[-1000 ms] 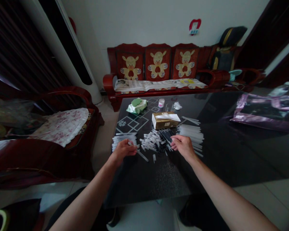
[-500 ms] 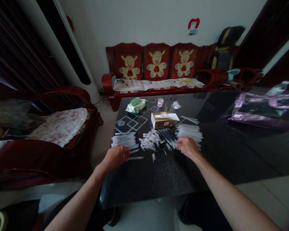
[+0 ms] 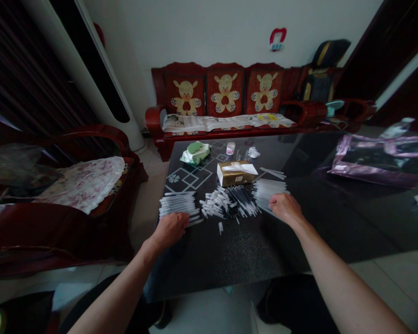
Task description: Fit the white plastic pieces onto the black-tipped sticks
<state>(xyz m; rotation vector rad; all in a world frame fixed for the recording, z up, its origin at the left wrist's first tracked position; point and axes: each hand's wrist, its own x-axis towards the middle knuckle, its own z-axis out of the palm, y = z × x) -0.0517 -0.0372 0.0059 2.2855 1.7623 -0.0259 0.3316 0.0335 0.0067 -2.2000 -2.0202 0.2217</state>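
Note:
My left hand [image 3: 173, 226], fingers curled, rests at the near edge of a row of pens [image 3: 177, 203] on the table's left; its fingertips are hidden, so what it grips cannot be made out. My right hand [image 3: 286, 207] is closed in a pinch at the near right side of a pile of clear pen barrels [image 3: 266, 189], its fingertips on a barrel. Between the hands lie a heap of white pen caps [image 3: 216, 200] and a bundle of dark pen refills [image 3: 243, 198]. One loose cap [image 3: 220, 228] lies nearer to me.
A gold tissue box [image 3: 237, 176] stands behind the refills on the dark table [image 3: 209, 260]. Farther back are a green wipes pack [image 3: 195, 153], a small cup [image 3: 230, 148] and a crumpled tissue [image 3: 253, 152]. A clear purple-edged bag [image 3: 376, 160] lies right.
My right hand has moved right, from the refills to the clear barrels. The single pen that lay beside my left hand no longer shows there; that hand has shifted slightly.

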